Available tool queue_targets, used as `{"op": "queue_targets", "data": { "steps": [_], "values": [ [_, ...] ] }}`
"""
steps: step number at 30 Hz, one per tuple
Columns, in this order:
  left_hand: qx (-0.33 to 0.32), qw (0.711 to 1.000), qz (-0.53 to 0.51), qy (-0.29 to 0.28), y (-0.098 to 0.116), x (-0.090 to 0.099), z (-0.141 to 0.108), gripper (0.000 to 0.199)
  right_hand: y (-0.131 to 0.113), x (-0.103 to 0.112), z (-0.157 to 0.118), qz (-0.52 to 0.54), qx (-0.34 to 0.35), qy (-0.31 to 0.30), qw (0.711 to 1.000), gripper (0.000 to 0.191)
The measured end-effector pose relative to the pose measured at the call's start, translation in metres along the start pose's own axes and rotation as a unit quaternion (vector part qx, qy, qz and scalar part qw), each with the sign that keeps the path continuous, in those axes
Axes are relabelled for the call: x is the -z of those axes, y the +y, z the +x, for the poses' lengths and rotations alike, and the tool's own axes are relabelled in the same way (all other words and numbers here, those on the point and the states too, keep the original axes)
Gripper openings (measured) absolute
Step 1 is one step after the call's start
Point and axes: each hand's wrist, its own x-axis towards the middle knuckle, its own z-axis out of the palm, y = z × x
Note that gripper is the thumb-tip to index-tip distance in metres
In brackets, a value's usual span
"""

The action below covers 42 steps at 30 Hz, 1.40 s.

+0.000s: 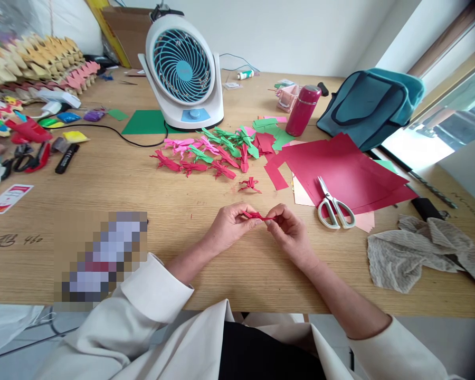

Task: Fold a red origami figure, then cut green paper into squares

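Observation:
Between my two hands, just above the table's near middle, is a narrow piece of folded red paper [257, 215]. My left hand [231, 224] pinches its left end between thumb and fingers. At the other end, the thumb and fingertips of my right hand [291, 232] close on a thin red tip. A small red folded paper figure [249, 184] stands just beyond my hands. Farther back lies a group of similar folded figures in red, pink and green [200, 154]. White-handled scissors [334, 206] rest to the right, partly on red paper sheets [348, 171].
A white fan [184, 68] stands at the back, beside a green sheet [142, 122]. A red flask [303, 111] and a teal bag [374, 108] are at back right. A crumpled cloth [411, 253] lies right. Black-handled scissors [26, 161] and a blurred object [103, 258] are left.

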Motion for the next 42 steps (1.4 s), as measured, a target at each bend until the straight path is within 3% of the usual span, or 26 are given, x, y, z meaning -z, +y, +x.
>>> {"op": "queue_targets", "data": {
  "steps": [8,15,24,33,42],
  "values": [
    [-0.111,0.990,0.090,0.008,0.003,0.006,0.000,0.006,-0.005,0.006,0.004,0.106,-0.086,-0.053,0.989,0.018],
    [-0.205,0.964,0.169,-0.021,0.004,0.013,0.002,0.008,0.000,0.011,0.007,0.184,-0.183,-0.075,0.963,0.032],
    [-0.196,0.964,0.176,-0.041,0.004,0.012,0.001,0.006,-0.009,0.009,0.009,0.170,-0.245,-0.064,0.952,0.028],
    [-0.174,0.971,0.160,-0.034,0.005,0.006,-0.001,0.007,-0.011,0.009,0.011,0.154,-0.248,-0.095,0.952,0.028],
    [-0.190,0.964,0.183,-0.033,0.002,0.008,-0.002,0.006,-0.008,0.010,0.011,0.168,-0.257,-0.084,0.948,0.033]
  ]
}}
